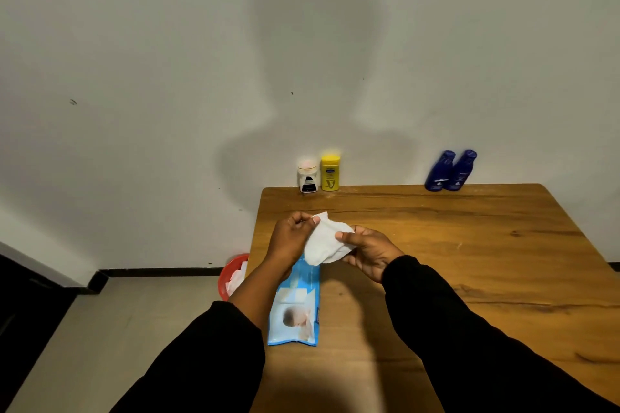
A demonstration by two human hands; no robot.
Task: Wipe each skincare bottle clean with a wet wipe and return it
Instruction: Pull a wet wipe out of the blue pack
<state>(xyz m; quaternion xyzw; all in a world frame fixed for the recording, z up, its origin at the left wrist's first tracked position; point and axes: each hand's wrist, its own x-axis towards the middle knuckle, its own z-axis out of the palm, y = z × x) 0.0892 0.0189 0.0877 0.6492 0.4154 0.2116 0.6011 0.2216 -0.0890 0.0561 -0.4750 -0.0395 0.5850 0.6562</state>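
A white wet wipe (324, 242) hangs between both hands above the wooden table (469, 261). My left hand (291, 237) pinches its top corner. My right hand (368, 250) holds its right side with thumb on top. Under the hands lies a light blue pack of wipes (295, 308). Against the wall at the table's far edge stand a white bottle with a pink cap (308, 176), a yellow bottle (330, 173), and two dark blue bottles (440, 171) (462, 170) touching each other further right.
A red bin (228, 275) with used white wipes sits on the floor just left of the table. The table's left edge runs close to my left arm. A dark object stands at the far left on the floor.
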